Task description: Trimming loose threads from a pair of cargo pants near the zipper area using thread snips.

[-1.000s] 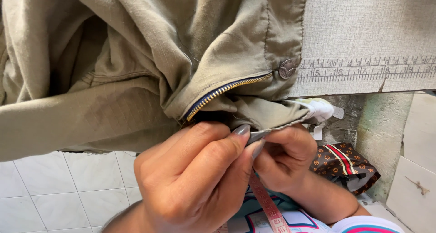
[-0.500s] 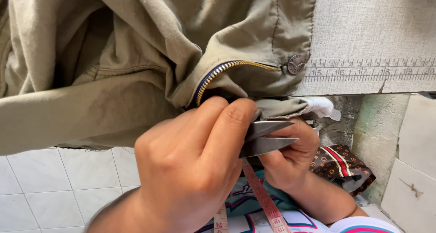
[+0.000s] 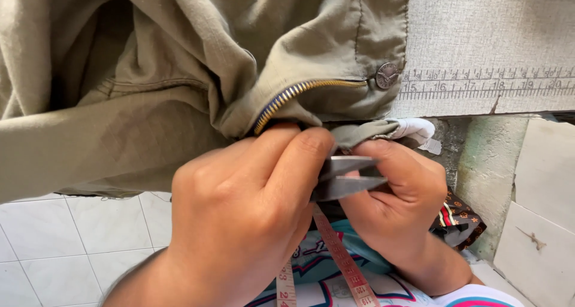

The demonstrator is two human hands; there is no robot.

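Here the left hand [image 3: 239,217] sits closed in the foreground, thumb and forefinger pinched on a fold of the olive-green trousers [image 3: 150,103] right under the lower end of the zipper [image 3: 299,94]. The right hand [image 3: 398,205] is curled shut around a pair of small metal snips [image 3: 344,176], whose two blades stand slightly apart and point leftward, toward the left hand's fingertips. The snips lie nearly level, so their long axis runs across the view, while the zipper teeth climb on a slant from lower left to upper right, ending just beside a round metal button [image 3: 387,75] on the waistband. The pinched cloth is above and just left of the blade tips, touching or all but touching them; the exact contact is hidden behind the left knuckles. Of the two hands, the left is nearer to the zipper and the right is nearer to a white fabric tag [image 3: 416,130] that pokes out at the waistband edge. A pink measuring tape [image 3: 341,256] hangs down between the wrists, and the trousers rest over a grey work surface with a printed ruler strip [image 3: 485,82] well to the right of the hands
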